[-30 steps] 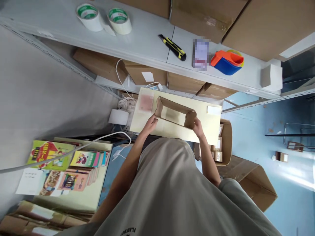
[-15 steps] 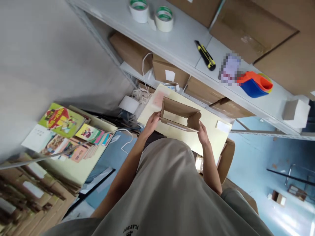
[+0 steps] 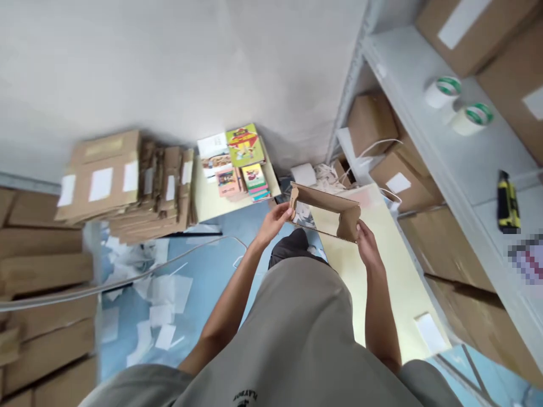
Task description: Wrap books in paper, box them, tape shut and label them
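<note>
A single head-worn camera looks steeply down the person's torso, close above the left hand [image 3: 275, 217] and right hand [image 3: 365, 246] at picture centre; the pale surface [image 3: 394, 282] runs toward 4 o'clock, shelving [image 3: 458, 164] toward 2 o'clock, floor [image 3: 212, 271] toward 9 o'clock.

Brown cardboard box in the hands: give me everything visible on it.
The small brown cardboard box is plain corrugated board, open-topped, a long narrow tray with end flaps standing up. It is held in the air above the pale yellow tabletop, tilted slightly. The left hand grips its left end, the right hand its right end. It looks empty inside.
</note>
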